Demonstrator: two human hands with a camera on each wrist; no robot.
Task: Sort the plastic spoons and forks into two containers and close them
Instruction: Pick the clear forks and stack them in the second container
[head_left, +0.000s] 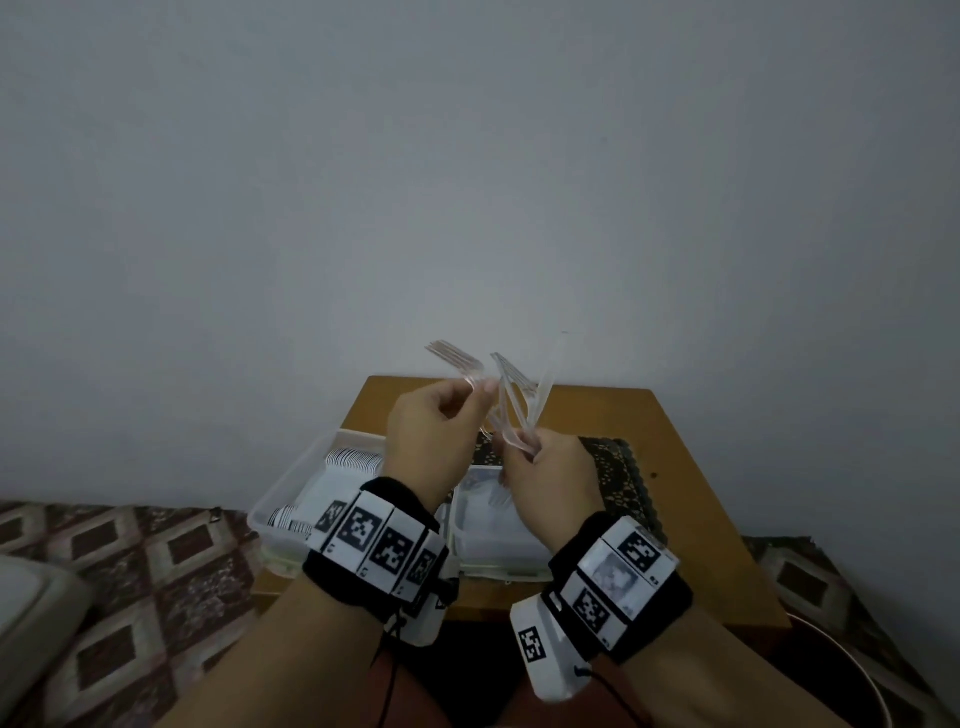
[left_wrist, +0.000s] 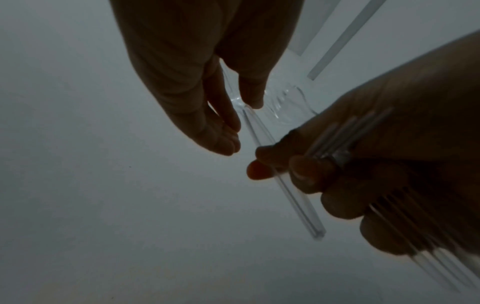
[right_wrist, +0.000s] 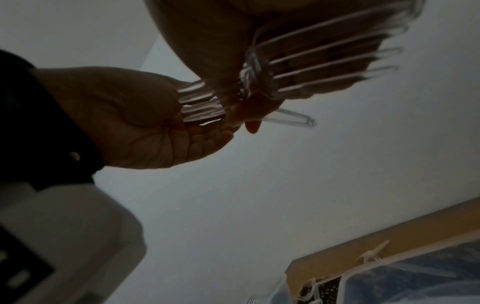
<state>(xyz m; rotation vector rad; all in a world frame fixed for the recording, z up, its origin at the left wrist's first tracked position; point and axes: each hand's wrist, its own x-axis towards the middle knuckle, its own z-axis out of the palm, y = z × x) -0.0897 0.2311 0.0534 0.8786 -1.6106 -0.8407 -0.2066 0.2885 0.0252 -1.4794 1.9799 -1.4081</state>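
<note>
Presently held above the two open clear plastic containers (head_left: 291, 499) on the wooden surface (head_left: 675, 467): one clear plastic fork (head_left: 457, 364), pinched by left hand (head_left: 431, 431); fanned bundle of clear cutlery (head_left: 519, 405), gripped by right hand (head_left: 550, 478), likely for picking out.

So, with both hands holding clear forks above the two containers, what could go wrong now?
The right hand grips a fanned bundle of forks by the handle ends; one may slip out. The left hand only pinches a single fork, so it could drop into the wrong container.
</note>
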